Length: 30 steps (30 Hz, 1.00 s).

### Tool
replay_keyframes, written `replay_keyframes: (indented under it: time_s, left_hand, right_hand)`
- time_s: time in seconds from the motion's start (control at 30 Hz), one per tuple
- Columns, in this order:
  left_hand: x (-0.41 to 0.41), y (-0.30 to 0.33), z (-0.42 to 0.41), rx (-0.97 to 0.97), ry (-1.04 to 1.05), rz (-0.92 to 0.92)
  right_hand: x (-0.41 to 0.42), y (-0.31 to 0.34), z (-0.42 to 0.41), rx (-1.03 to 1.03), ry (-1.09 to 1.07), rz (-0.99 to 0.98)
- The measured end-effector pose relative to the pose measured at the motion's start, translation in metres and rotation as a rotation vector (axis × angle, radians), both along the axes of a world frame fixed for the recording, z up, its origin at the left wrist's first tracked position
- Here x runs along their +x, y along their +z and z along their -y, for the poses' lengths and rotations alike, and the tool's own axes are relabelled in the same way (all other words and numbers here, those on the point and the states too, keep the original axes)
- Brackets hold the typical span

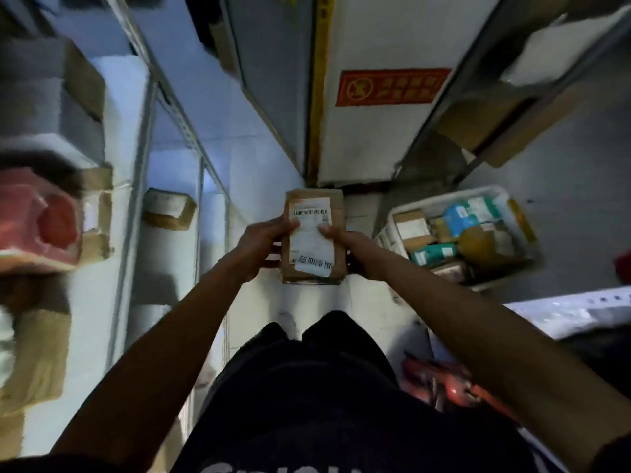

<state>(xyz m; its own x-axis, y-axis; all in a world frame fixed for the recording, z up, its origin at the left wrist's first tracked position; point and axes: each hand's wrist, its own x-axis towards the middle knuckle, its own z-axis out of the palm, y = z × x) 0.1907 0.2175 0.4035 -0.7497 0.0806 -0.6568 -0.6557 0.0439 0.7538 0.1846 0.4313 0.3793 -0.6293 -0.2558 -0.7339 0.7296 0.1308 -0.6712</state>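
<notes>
Both hands are on the parcel (336,213). Left hand (261,245) grips its left edge w/ the thumb curled over onto the label. Right hand (346,249) grips the right edge the same way, fingers underneath & out of sight. It's a small brown cardboard box, held in the air in front of my waist, label side up, long side pointing away from me. It touches nothing but my hands.

White shipping label (309,240) faces me, barcodes near top & bottom, print too blurred to read. Looks like the checking step: parcel is picked up and turned for reading, not yet placed anywhere.

White crate (444,196) sits on the floor near my right hand, well filled w/ other boxes & bags, so prob. plenty left to sort. Shelf rack (145,131) on my left holds a small brown box (169,208) near a shelf's front edge and a pink pkg (37,223) further left. Red sign (392,87) is on the wall ahead.

Left to do, I'd say: choose a slot, set this one down, then take the next from the crate.
</notes>
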Motion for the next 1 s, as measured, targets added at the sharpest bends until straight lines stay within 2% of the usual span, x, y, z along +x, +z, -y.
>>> replay_keyframes:
  time_s: [0.2,0.47,0.83,1.0]
  left_hand:
    - [-0.102,0.004,-0.056,-0.01,-0.231,-0.007]
    - [-0.206,-0.005,-0.169,-0.023,-0.496,0.026]
    - [-0.299,-0.022,-0.333,0.004,-0.826,0.057]
    - [-0.336,-0.052,-0.416,-0.089,-0.982,0.111]
  right_hand:
    - [-0.047,0.013,-0.047,0.02,-0.286,0.032]
    - [-0.103,0.001,-0.142,-0.016,-0.487,0.032]
    - [-0.139,-0.024,-0.271,-0.047,-0.745,0.021]
    - [-0.15,-0.044,-0.323,-0.084,-0.898,0.09]
